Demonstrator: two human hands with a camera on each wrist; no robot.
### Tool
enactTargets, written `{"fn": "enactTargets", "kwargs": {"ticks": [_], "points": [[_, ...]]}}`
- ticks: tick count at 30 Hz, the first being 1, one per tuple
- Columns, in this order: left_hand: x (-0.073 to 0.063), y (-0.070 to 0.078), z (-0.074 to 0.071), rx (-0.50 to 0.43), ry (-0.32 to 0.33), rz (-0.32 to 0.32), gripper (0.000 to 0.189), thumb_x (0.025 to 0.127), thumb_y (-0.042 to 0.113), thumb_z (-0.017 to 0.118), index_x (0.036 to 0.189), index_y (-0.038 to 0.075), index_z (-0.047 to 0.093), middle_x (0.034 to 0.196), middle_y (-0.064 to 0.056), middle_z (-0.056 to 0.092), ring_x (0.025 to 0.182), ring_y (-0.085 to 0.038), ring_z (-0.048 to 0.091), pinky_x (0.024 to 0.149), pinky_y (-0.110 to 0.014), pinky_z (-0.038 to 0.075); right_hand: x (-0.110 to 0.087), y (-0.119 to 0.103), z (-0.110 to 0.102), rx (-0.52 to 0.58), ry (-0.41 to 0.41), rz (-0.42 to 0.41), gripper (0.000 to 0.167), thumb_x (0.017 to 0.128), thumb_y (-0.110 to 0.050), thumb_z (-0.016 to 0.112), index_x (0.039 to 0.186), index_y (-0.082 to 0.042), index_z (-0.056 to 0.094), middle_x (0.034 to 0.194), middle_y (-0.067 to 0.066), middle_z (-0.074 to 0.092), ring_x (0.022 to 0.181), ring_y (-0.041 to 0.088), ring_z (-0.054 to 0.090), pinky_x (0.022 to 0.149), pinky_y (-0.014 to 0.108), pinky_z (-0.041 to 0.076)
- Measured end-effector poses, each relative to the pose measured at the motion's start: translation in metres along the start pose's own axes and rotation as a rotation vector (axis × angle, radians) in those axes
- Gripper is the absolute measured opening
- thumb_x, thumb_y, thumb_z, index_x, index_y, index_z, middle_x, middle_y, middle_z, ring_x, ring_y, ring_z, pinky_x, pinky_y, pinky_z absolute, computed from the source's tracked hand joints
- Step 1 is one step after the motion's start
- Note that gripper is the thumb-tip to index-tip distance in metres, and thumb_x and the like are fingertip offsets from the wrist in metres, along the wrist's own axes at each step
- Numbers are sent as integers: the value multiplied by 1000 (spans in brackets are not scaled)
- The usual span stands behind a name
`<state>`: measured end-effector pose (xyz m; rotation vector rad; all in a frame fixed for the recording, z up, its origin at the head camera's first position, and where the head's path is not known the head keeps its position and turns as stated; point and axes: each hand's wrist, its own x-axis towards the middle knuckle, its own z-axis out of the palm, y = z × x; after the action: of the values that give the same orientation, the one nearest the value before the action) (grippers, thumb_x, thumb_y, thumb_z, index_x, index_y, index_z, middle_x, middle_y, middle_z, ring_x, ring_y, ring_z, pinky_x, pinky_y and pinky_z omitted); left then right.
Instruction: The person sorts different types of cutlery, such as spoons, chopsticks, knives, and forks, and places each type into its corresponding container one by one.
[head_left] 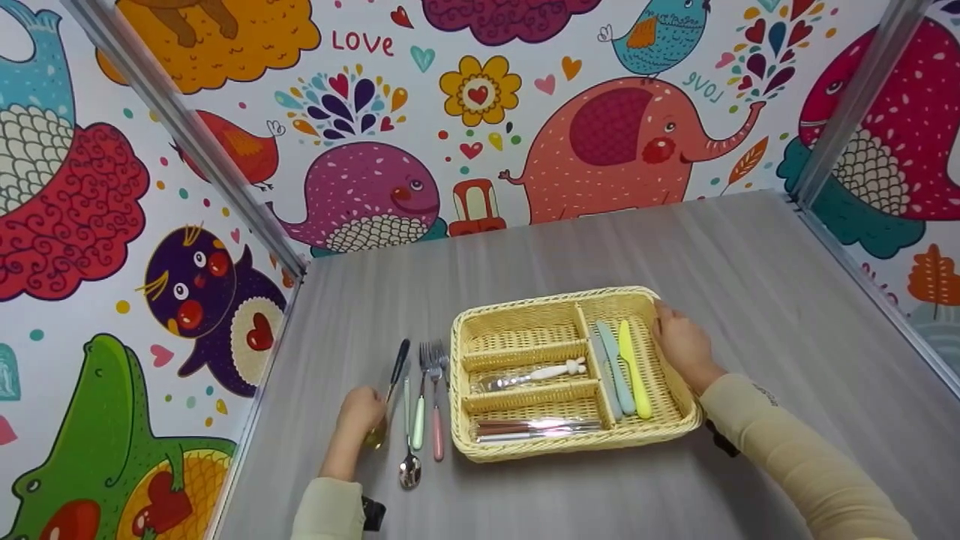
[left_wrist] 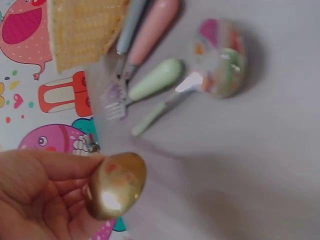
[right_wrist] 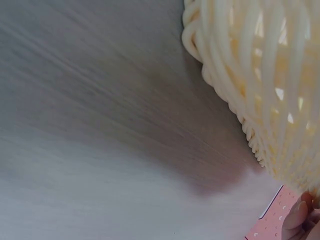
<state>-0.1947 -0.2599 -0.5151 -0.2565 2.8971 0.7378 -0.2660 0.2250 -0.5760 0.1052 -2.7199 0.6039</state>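
Spoon with a gold bowl (head_left: 375, 436) is in the left hand (head_left: 362, 409), whose thumb and fingers pinch it close to the bowl; a dark handle points away above the grip. The right hand (head_left: 684, 346) curls its fingers over the right end of the woven basket (head_left: 540, 450), which stands on the table (head_left: 750, 285); whether its base lies wholly flat cannot be told. Left of the basket lie a silver spoon (head_left: 409, 472), a mint-handled fork (head_left: 418, 433) and a pink-handled fork (head_left: 438, 435). Inside, three knives, including a yellow knife (head_left: 635, 375), occupy the tall right compartment; a white-handled utensil (head_left: 551, 370) lies in the middle left one and slim brown and silver sticks (head_left: 536, 429) in the nearest. In this inspector's judgement, good handling calls for a firm but light pinch at the spoon's neck, its bowl carried clear of neighbouring cutlery, and right-hand pressure that steadies the basket without bending its rim. Writing: the wall print reads "LOVE" (head_left: 362, 43), with a second, mirror-reversed teal "LOVE" (head_left: 703, 86) near the elephant (head_left: 615, 169). Small marking on the right sleeve (head_left: 795, 450) is illegible; no brand or label is discernible on the cutlery.
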Motion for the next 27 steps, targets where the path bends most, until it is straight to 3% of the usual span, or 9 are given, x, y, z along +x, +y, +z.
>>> {"fn": "enactTargets", "kwargs": {"ticks": [6,10,14,17,20,24,27], "points": [[13,40,1,-67,42,68,20,88,5,50,74,-4,62,67,-9,57,59,-18,47,52,-31,41,2,-1,0,4,-13,8,35,90,-9,50,123,3,51,73,25,56,48,36,50,41,49,40],[22,76,8,-43,48,146,19,90,9,52,85,-1,67,73,-9,63,59,-18,52,51,-30,41,2,-1,0,0,-14,6,35,90,-9,50,122,4,51,71,24,55,47,35,50,40,49,40],[26,111,21,70,70,296,14,87,8,56,86,3,69,81,-9,68,70,-23,62,58,-35,49,2,0,1,9,-32,17,35,90,-10,50,123,4,49,71,24,55,47,35,50,39,48,39],[25,135,35,160,24,384,12,85,6,57,87,5,69,85,-9,69,78,-26,64,65,-37,53,2,1,1,9,-45,26,36,91,-10,49,124,3,48,72,24,55,48,35,49,40,48,39],[24,154,48,253,-40,443,12,84,5,57,82,6,69,82,-7,68,75,-25,64,65,-37,53,2,1,1,9,-48,31,36,91,-10,49,124,3,48,73,25,55,50,37,51,41,50,40],[22,170,64,389,-55,512,16,81,2,56,69,8,65,72,-4,65,66,-22,61,56,-35,51,2,1,0,11,-37,32,35,90,-10,49,123,2,49,73,25,55,52,39,52,42,51,41],[20,173,73,463,-53,538,18,77,-1,57,65,10,64,70,-3,65,65,-19,61,53,-33,50,1,-1,-1,18,-38,32,35,90,-10,48,124,2,50,72,24,55,49,35,50,40,49,39]]}}
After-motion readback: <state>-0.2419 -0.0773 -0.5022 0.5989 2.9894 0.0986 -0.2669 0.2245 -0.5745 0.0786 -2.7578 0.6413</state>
